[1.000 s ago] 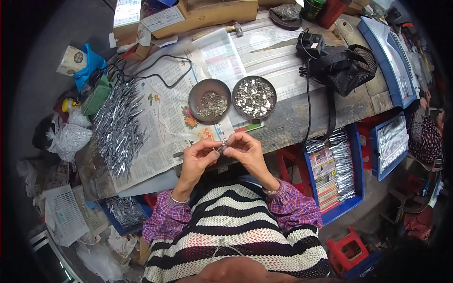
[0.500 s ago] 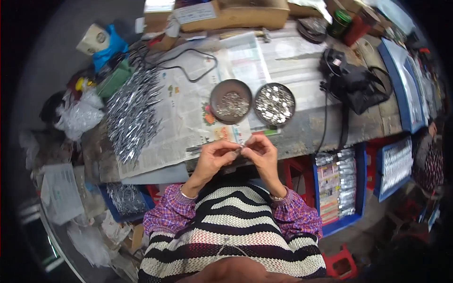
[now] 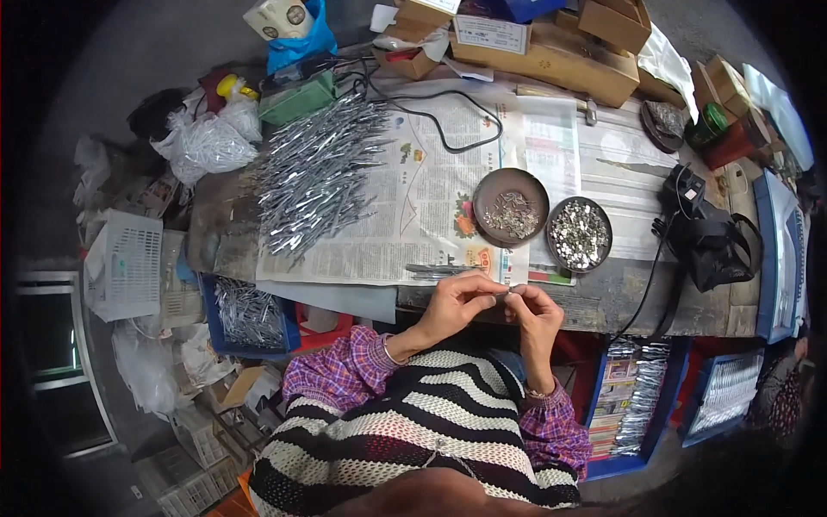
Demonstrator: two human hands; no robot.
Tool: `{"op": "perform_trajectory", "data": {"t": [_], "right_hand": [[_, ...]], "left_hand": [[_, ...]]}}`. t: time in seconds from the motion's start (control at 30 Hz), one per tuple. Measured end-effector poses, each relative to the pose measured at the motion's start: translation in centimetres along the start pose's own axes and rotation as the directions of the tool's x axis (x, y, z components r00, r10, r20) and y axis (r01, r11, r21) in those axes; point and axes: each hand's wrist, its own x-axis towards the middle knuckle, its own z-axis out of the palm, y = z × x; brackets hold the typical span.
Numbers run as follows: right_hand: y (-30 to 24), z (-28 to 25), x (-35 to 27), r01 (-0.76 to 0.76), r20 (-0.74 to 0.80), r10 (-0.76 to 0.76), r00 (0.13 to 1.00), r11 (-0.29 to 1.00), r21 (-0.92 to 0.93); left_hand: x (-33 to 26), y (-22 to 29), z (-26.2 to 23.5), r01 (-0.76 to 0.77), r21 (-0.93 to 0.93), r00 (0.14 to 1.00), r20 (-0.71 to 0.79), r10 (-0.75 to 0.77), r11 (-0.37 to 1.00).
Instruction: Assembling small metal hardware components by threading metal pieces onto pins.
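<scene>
Just past the table's near edge, my left hand (image 3: pixel 461 306) and my right hand (image 3: pixel 536 320) meet fingertip to fingertip. Both are closed in a pinch; whatever is between them is too small to name. Beyond them stands a brown round dish (image 3: pixel 512 180) with a heap of small metal parts (image 3: pixel 514 217). Touching its right side is a smaller dark dish full of shiny flat bits (image 3: pixel 581 234). A few thin metal pieces (image 3: pixel 435 271) lie on the newspaper (image 3: pixel 388 246) beyond my left hand. Farther left spreads a large pile of slim silvery metal pieces (image 3: pixel 319 177).
A black bag with straps (image 3: pixel 711 246) lies on the right of the table. Cardboard boxes (image 3: pixel 551 65) line the back, near a looped black cable (image 3: pixel 457 148). Below the table edge sit a blue tray of packed metal pieces (image 3: pixel 629 401) and a blue bin (image 3: pixel 250 314).
The whole view has swung, so the table and dishes appear farther right. My hands stay pinched together near the table edge, with my fingers slightly shifted.
</scene>
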Motion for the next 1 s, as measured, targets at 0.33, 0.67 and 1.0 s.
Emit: {"op": "perform_trajectory", "data": {"t": [0.33, 0.67, 1.0], "right_hand": [[0.0, 0.6, 0.3, -0.062, 0.007, 0.062, 0.998, 0.997, -0.051], [0.4, -0.3, 0.1, -0.057, 0.055, 0.055, 0.997, 0.998, 0.034], [1.0, -0.8, 0.2, 0.016, 0.102, -0.014, 0.995, 1.0, -0.012]], "left_hand": [[0.0, 0.0, -0.8, 0.027, 0.02, 0.999, -0.034, -0.026, 0.999], [-0.1, -0.2, -0.2, 0.107, -0.043, 0.994, -0.019, -0.108, 0.993], [-0.2, 0.0, 0.1, 0.102, -0.073, 0.995, -0.008, -0.103, 0.992]]}}
